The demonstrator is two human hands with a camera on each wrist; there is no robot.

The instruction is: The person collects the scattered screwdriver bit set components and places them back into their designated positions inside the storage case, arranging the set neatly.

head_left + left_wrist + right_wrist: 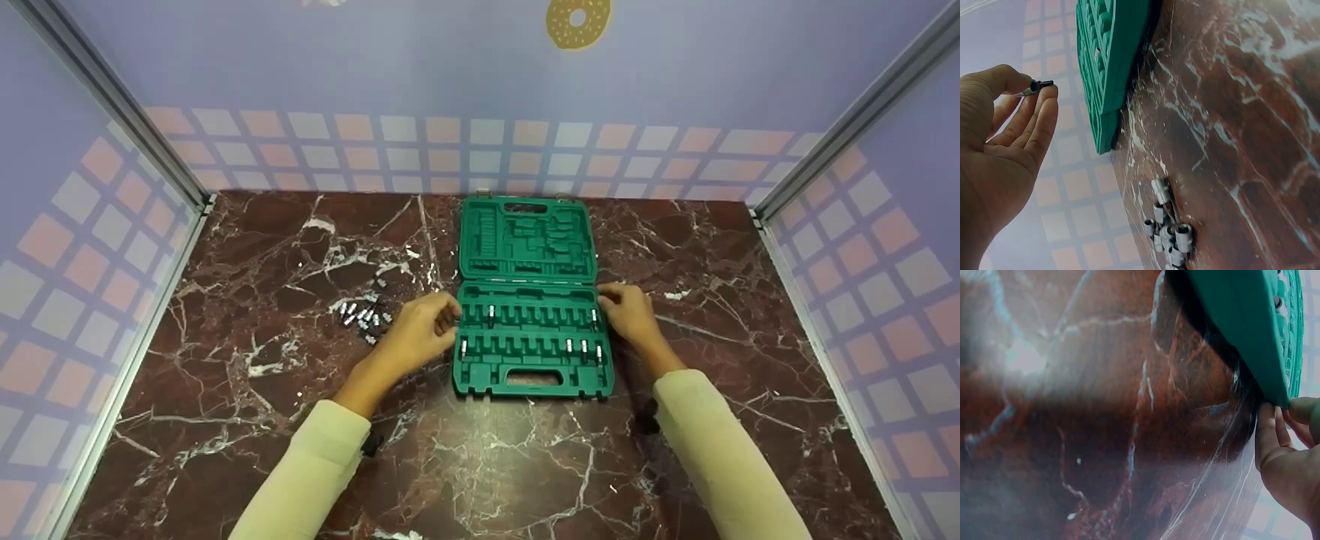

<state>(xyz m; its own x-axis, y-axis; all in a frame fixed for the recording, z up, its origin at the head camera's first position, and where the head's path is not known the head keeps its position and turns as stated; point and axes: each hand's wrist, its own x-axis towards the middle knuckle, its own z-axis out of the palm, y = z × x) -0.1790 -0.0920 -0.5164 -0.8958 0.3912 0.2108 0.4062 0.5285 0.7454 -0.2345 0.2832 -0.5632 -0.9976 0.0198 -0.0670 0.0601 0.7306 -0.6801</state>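
Note:
My left hand (424, 327) pinches a bit socket (1035, 88) between thumb and fingertips, beside the left edge of an open green socket case (534, 379). The socket's dark tip points away from the thumb in the left wrist view. At the case's right edge, near the hinge, my right hand (631, 313) grips the rim, with thumb above and fingers against the side. Several sockets (584, 347) stand in slots of the lower half: one (491, 315) at upper left, one (463, 349) at lower left, others on the right. Other slots hold nothing.
Left of the case lies a loose pile of metal sockets (364, 315) on the dark red marbled tabletop (525, 465). The case lid (527, 240) is laid back toward the tiled-pattern wall (487, 154). Panels also stand on the left and right.

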